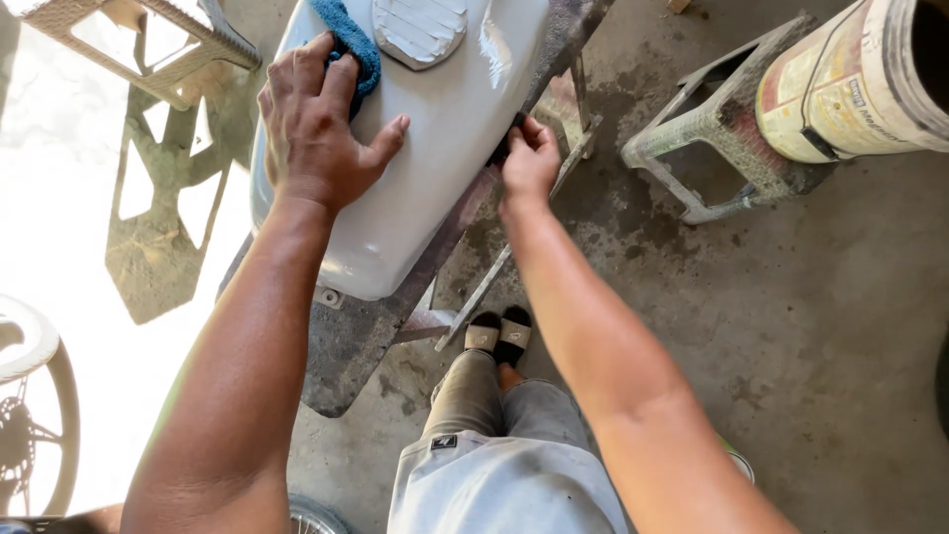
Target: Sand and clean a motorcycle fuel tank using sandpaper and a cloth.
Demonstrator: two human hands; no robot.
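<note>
Head view: left hand (314, 129) pressed a blue cloth (348, 38) flat on the white tank (435, 158) — right-hand fingers (529, 148) pinched a dark pad (502, 148) at the tank's edge, steadying it.

The tank (435, 168) is smooth, glossy pale painted metal with bright highlights; the cloth (351, 40) is soft, nubby blue fabric. The stand (366, 326) looks like rough, grimy metal, the floor (791, 326) matt stained concrete, the stool (712, 129) perhaps scuffed plastic
</note>
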